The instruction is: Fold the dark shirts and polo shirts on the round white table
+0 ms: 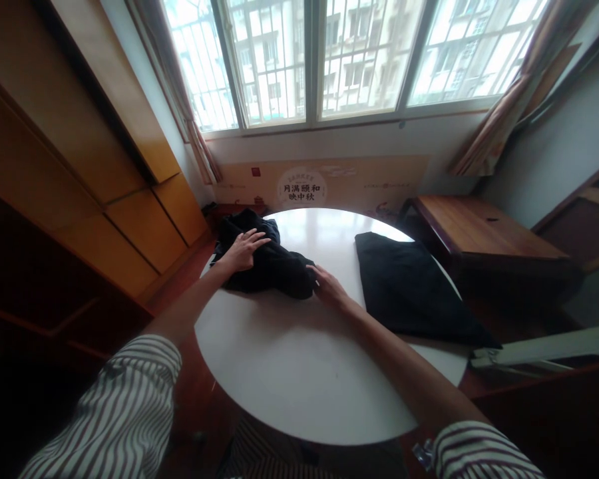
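Note:
A bunched black garment (pixel 279 269) lies crumpled on the far left part of the round white table (pixel 299 379). My left hand (pixel 245 249) rests on top of it with the fingers stretched out. At the garment's right end, my right hand (pixel 327 285) has its fingers closed on the edge of the fabric, the fingertips partly lost in the dark cloth. Farther right, a second black garment (pixel 409 286) is spread flat and folded, with one corner hanging past the table's edge. Folds hide what kind of garment the bunched one is.
A wooden side table (pixel 494 229) stands beyond the table on the right. Tall wooden cabinets (pixel 130 226) line the left. Behind the table are a wall with a printed banner (pixel 259 183) and a barred window (pixel 359 60) with curtains.

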Motion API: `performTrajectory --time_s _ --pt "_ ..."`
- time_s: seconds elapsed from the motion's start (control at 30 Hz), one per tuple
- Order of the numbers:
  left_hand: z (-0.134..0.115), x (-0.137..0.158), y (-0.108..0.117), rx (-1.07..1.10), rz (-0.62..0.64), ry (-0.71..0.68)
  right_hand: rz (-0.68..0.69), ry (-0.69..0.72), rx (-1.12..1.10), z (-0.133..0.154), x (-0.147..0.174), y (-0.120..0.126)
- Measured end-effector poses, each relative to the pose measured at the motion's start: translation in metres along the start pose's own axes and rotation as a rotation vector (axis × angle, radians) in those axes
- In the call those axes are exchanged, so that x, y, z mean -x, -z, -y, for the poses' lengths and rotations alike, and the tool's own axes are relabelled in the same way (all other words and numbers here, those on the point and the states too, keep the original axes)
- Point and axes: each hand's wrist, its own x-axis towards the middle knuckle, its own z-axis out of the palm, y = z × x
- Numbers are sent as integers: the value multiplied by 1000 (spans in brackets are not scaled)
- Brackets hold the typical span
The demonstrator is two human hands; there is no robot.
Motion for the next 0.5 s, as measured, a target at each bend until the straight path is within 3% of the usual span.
performTrajectory --time_s 0.07,0.13,0.27,0.33,0.4,0.5 --pt "19 -1 -2 8 4 117 -24 2 -41 -1 0 0" --pt "32 -5 0 80 -75 193 -50 0 -82 -1 0 0" --pt "35 -24 28 153 -288 204 -73 36 -137 0 -2 1" --pt "17 -37 52 188 -487 133 -104 22 -152 2 -1 0" --pt "-19 -48 72 215 -665 14 -152 -10 -148 3 1 0" --pt "-95 -55 78 258 -675 -225 -206 -17 -179 7 3 4"
